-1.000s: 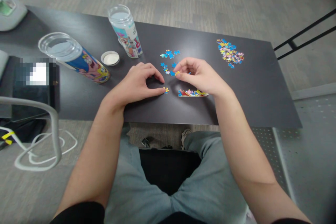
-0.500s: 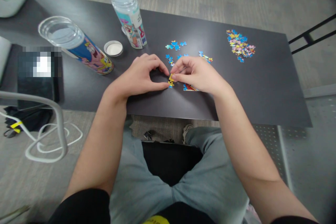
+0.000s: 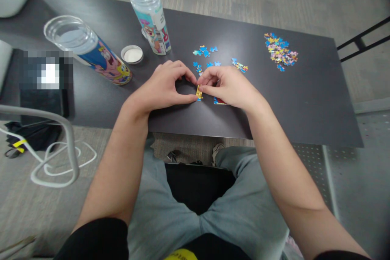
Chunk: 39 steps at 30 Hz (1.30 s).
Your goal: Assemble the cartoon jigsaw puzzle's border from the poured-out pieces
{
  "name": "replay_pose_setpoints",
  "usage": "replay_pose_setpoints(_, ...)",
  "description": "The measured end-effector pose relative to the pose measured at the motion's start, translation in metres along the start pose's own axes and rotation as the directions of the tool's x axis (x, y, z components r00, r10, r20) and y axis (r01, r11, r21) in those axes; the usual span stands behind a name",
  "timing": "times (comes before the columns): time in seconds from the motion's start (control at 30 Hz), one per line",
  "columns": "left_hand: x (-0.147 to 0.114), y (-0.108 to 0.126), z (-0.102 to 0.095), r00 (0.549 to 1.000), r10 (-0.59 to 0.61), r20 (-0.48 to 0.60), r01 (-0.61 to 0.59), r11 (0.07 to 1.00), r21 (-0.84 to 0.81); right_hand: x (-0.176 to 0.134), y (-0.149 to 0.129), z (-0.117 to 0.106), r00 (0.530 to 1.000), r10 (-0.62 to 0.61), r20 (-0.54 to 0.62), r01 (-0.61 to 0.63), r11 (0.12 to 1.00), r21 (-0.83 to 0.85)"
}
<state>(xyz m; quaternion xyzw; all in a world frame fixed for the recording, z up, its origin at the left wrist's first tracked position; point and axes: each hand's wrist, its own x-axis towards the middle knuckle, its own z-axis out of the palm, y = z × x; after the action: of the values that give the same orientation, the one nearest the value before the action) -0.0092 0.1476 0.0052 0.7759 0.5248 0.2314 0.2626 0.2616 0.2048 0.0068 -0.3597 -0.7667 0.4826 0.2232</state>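
Note:
Yellow jigsaw puzzle pieces with a bit of blue lie on the dark table between my two hands. My left hand curves round their left side, its thumb and fingertips pressed to their edges. From the right, my right hand pinches the upper part of the same pieces between thumb and finger. A red and blue puzzle section is partly covered by my right hand. Several loose blue pieces lie just beyond my hands, with a few mixed pieces to their right.
A pile of puzzle pieces lies at the right of the table. Two clear-topped cartoon tubes and a round lid stand to the left. A black device and a white cable are at far left.
The yellow pieces between my hands now sit closer together, with the gap between them nearly gone. Both hands have hardly moved. The view has shifted slightly.

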Motion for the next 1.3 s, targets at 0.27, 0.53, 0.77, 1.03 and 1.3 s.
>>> replay_pose_setpoints(0.27,0.001,0.000,-0.001,1.000,-0.013,-0.002,0.013,1.000,-0.009,-0.001,0.001,-0.002,0.996,-0.060,-0.062,0.054,0.994,-0.096)
replay_pose_setpoints(0.53,0.001,0.003,0.005,0.998,-0.005,-0.062,0.008,0.999,0.039,-0.015,0.012,-0.077,0.933,-0.071,-0.353,0.025,0.991,-0.133)
replay_pose_setpoints(0.77,0.006,-0.001,0.012,0.993,-0.033,-0.117,0.043,0.996,0.082,-0.032,0.065,-0.123,0.858,-0.008,-0.513,-0.124,0.967,-0.223)
replay_pose_setpoints(1.03,0.005,-0.004,0.008,0.994,-0.027,-0.108,0.034,0.997,0.069,-0.028,0.072,-0.105,0.899,0.061,-0.433,-0.206,0.932,-0.297)
replay_pose_setpoints(1.3,0.007,-0.005,0.008,0.993,-0.047,-0.112,0.053,0.997,0.048,-0.029,0.062,-0.105,0.922,0.109,-0.371,-0.203,0.953,-0.227)
